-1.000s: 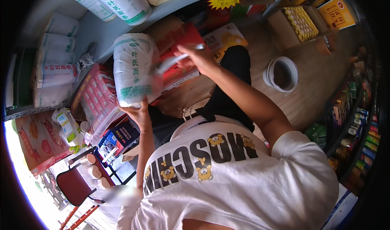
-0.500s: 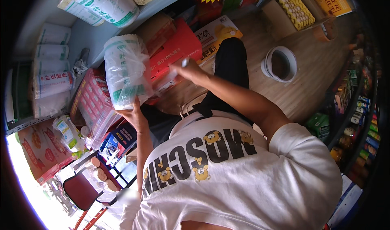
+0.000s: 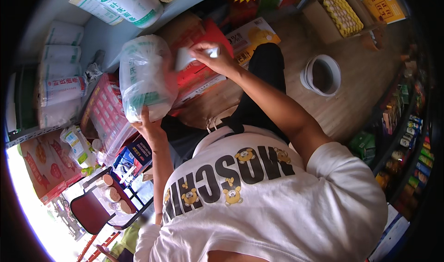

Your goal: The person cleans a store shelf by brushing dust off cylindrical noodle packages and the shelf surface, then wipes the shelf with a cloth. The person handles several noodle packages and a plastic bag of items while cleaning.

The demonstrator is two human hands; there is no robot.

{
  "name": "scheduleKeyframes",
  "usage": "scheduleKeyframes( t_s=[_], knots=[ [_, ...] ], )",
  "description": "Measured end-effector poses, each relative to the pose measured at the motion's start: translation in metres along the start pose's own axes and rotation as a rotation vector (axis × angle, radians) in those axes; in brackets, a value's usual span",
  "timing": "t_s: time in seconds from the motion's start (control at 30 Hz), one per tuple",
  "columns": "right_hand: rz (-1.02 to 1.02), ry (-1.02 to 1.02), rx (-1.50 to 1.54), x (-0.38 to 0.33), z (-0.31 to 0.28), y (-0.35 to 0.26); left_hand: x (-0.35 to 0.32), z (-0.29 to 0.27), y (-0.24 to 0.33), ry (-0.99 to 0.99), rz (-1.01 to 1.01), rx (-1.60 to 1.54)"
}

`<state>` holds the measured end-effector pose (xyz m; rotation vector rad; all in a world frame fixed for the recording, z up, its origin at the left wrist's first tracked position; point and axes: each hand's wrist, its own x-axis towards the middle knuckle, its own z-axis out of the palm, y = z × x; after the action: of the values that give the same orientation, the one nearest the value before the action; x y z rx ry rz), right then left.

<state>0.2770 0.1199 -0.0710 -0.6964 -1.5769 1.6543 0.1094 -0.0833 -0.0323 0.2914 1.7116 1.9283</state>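
Observation:
My left hand [image 3: 149,128] grips the bottom of a clear plastic bag [image 3: 145,77] with green print, filled with pale grain, and holds it upright in front of me. My right hand [image 3: 213,57] is raised beside the bag's top and pinches a small white scoop or piece of plastic [image 3: 185,58] that touches the bag's upper edge. Behind both hands lies a red carton [image 3: 208,72].
A shelf [image 3: 101,35] at upper left holds white sacks [image 3: 60,84] and a big printed sack [image 3: 125,0]. A white bucket [image 3: 322,74] stands on the wooden floor at right. Egg tray [image 3: 342,14] at top right, stocked racks [image 3: 407,137] along the right, a red chair [image 3: 90,211] lower left.
The bag has come lower and closer to me in my left hand. My right hand has moved from the bag's right side up to its top, holding the small white piece.

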Motion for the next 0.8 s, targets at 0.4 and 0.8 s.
scheduleKeyframes(
  t_s=[0.4, 0.8],
  knots=[
    [-0.082, -0.247, 0.424, 0.028, 0.021, -0.033, 0.015, -0.014, 0.013, -0.092, -0.263, -0.141],
    [0.017, -0.023, 0.678, 0.047, 0.035, -0.040, 0.015, -0.016, 0.008, -0.068, -0.243, -0.109]
  ],
)
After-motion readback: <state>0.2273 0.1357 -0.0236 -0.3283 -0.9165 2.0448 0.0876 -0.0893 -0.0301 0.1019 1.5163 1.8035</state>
